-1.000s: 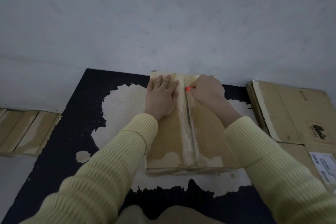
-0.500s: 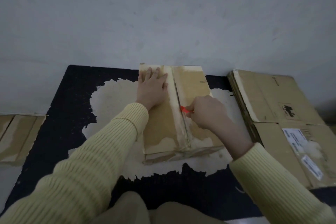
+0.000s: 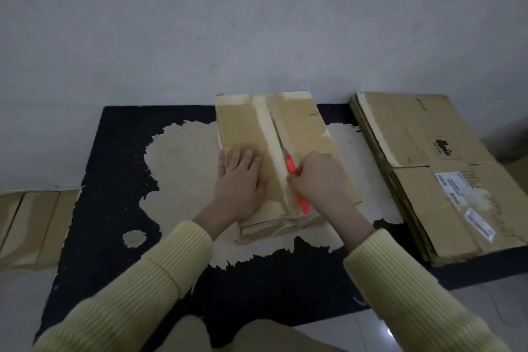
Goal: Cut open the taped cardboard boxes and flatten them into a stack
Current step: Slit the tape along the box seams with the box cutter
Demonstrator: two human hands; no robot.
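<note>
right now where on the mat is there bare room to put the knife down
Widest: the mat left of the box, up to the cardboard at the left edge. Also the strip in front of the box. Crowded: the narrow gap between box and stack; left hand and right hand occupy the box top.

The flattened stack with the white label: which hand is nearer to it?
Right. The right hand grips the orange cutter at the seam of the box, on the side toward the stack; the left hand lies flat on the box, farther from it.
</note>
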